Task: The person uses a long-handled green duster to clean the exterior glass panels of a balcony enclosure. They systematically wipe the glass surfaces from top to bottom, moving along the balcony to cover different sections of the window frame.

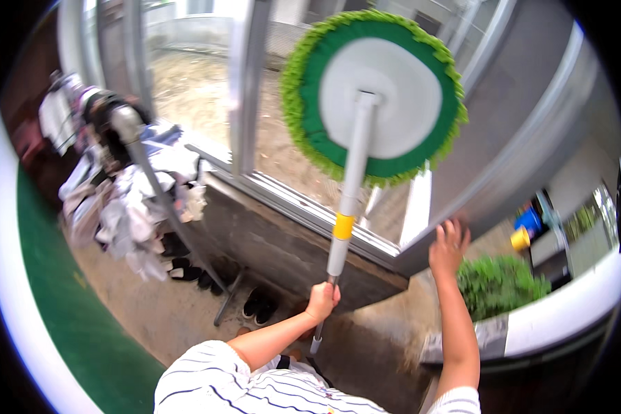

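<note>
Green-fringed white mop head (379,96), yellow-banded pole (343,225)

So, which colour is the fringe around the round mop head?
Bright green fringe, clearest in the head view.

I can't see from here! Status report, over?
Left hand grips the mop pole. Green round mop head against window glass. Right hand on window frame. Nothing blocking.

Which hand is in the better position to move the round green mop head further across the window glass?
Left. The left hand already grips the pole of the mop head near its lower end. The right hand is off the pole, resting on the window frame, so it probably only gives support.
</note>
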